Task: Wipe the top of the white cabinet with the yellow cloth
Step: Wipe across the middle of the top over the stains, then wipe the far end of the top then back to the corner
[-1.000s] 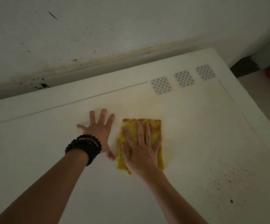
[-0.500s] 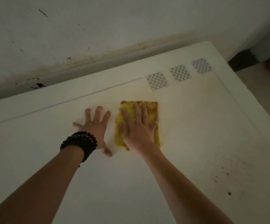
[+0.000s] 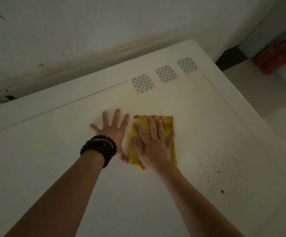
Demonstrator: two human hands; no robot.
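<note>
Wiping the cabinet [image 3: 53,151] top, mid-stroke.
Left hand [image 3: 112,132] braces flat, fingers spread wide; just beside it, right hand [image 3: 153,144] presses the cloth [image 3: 170,124] with straight fingers. Best keep pressure even and sweep toward the specks [image 3: 221,175] at right.

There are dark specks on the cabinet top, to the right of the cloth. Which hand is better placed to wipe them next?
The right hand. It already presses flat on the yellow cloth, and the dark specks lie on its side. The left hand rests on the bare cabinet top, apart from them.
</note>
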